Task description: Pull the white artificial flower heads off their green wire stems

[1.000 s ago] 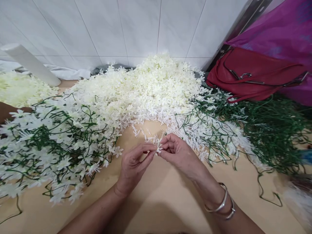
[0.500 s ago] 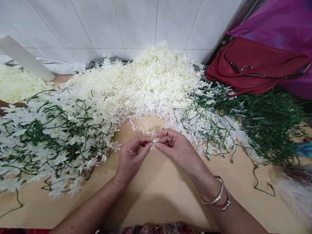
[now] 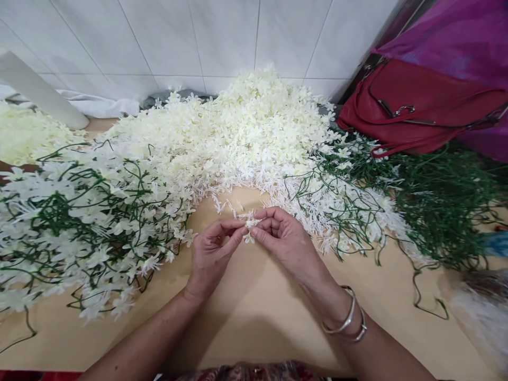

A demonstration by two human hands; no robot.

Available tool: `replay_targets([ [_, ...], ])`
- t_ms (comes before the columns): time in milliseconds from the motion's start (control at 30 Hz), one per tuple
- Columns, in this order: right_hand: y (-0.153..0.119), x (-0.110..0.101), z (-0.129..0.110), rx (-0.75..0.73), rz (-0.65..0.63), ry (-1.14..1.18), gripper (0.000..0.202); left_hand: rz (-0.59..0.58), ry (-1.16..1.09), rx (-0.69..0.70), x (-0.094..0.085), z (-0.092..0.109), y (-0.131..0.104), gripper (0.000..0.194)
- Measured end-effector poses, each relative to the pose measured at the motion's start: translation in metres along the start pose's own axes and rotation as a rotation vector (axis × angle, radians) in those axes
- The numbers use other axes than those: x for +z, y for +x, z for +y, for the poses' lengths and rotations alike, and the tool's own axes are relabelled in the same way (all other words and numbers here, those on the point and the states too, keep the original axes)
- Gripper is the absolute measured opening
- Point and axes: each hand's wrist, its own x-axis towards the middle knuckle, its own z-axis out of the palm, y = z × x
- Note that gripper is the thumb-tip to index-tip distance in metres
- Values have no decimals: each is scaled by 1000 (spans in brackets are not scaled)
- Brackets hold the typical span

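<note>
Between the fingertips of both hands is a small cream-white flower piece. My left hand pinches it from the left, thumb against forefinger. From the right, my right hand grips it with thumb and fingers; two metal bangles circle that wrist. Just beyond the fingers, a few thin white stamens lie on the wooden table. A large heap of cream flowers rises behind them.
White flowers with green stems are piled at left. Bare green stems lie at right, below a red handbag and a purple bag. A white roll leans at the back left, before a tiled wall.
Both hands have shifted slightly left, and more of the small flower piece shows between the fingertips. The view has moved a little.
</note>
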Motion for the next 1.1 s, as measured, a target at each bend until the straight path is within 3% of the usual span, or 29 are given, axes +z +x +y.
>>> replay_targets([
  [167, 0, 2, 0, -19, 29, 34, 32, 5, 4, -15, 0, -2, 1, 18],
  [433, 3, -4, 0, 14, -19, -52, 29, -115, 79, 184, -3, -5, 3, 6],
  [833, -3, -4, -3, -102, -14, -184, 18, -108, 18, 96, -1, -3, 2, 14],
  [1000, -3, 0, 1, -145, 60, -182, 24, -136, 6, 32, 0, -5, 1, 20],
  [1100, -4, 3, 2, -188, 130, -223, 17, -107, -43, -20, 1, -5, 1, 22],
])
